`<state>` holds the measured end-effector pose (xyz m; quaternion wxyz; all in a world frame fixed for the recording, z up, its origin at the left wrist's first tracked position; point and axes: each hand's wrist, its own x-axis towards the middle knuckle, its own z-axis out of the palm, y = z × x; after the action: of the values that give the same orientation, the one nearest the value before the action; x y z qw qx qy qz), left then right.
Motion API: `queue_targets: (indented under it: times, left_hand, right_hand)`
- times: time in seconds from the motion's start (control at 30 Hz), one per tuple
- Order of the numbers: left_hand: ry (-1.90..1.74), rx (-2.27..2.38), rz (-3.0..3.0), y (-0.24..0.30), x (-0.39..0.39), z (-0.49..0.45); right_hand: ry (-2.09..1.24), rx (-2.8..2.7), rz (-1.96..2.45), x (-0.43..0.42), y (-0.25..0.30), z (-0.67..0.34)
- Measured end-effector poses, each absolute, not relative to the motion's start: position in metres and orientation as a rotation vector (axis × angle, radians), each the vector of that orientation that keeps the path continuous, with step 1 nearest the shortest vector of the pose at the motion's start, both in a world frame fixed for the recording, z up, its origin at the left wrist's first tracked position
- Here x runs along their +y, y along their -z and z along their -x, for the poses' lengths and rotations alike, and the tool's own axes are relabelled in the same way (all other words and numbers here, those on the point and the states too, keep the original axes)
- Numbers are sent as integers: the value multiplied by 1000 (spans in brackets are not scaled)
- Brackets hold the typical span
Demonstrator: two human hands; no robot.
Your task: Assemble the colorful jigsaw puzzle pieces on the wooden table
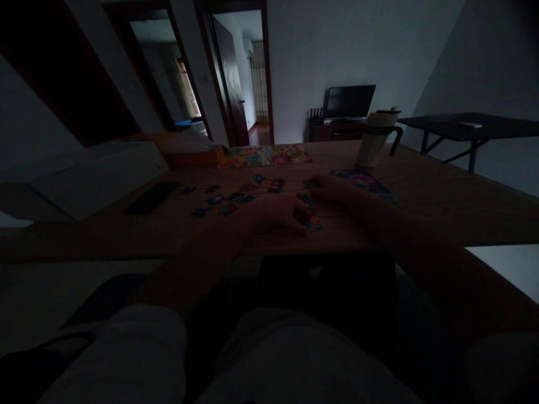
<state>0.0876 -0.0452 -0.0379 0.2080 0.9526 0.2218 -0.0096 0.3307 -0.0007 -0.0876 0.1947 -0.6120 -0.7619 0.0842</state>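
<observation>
Dim hands (278, 213) over murky puzzle pieces (227, 209)

no text, label or number can be read anywhere (the room is too dark).

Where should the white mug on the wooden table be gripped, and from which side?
Probably by the dark handle, from the right. The mug stands upright at the table's far edge, its loop handle jutting to the right with free space beside it. The right hand is the nearer one. The lid on top argues against a top grasp.
</observation>
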Motion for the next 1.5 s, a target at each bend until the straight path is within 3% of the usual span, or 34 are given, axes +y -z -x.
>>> queue_targets:
  times: [0.8, 1.13, 1.5]
  left_hand:
    - [56, 664, -2816, 30, -56, -87]
    - [33, 868, -2892, 32, -65, -94]
    - [92, 773, -2699, 37, -53, -94]
  right_hand:
    - [-13, -2342, 1788, 8, 91, -324]
    - [-98, -2281, 1755, 10, 93, -326]
    - [-132, -2297, 1728, 12, 95, -328]
